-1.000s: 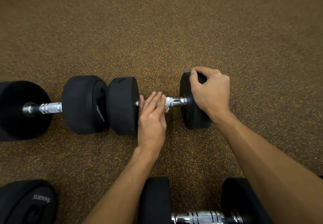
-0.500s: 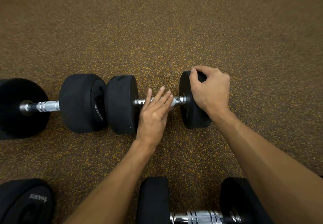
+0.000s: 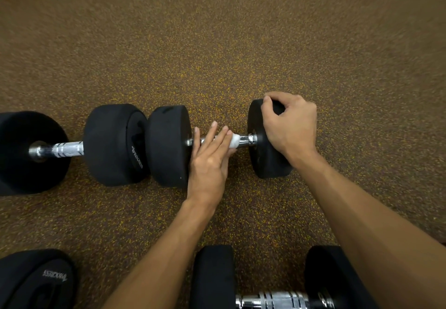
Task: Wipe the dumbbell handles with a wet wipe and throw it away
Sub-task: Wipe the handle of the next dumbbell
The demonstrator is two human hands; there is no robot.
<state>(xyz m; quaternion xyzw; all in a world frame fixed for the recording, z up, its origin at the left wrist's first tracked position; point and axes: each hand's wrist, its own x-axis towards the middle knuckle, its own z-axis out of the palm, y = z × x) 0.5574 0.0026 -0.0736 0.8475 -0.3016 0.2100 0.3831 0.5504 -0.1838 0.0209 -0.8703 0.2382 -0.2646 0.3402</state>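
Observation:
A black dumbbell lies across the floor, its chrome handle (image 3: pixel 246 139) between a left head (image 3: pixel 169 144) and a right head (image 3: pixel 268 159). My left hand (image 3: pixel 210 159) lies over the handle with its fingers stretched across it and the thumb on the near side. It pinches a white wet wipe (image 3: pixel 234 141) against the metal, and a wad of the wipe shows just right of my fingertips. My right hand (image 3: pixel 289 125) grips the top rim of the right head with curled fingers. Most of the handle is hidden under my left hand.
A second dumbbell (image 3: pixel 67 149) lies end to end at the left, touching the first. A third dumbbell (image 3: pixel 272 299) lies near me under my forearms, and a black weight head (image 3: pixel 36 281) shows at bottom left. Brown speckled rubber floor (image 3: pixel 229 43) stretches beyond.
My left hand slid the wipe right along the handle, then back a little left, so the white wad shows again. My right hand kept its grip on the right head.

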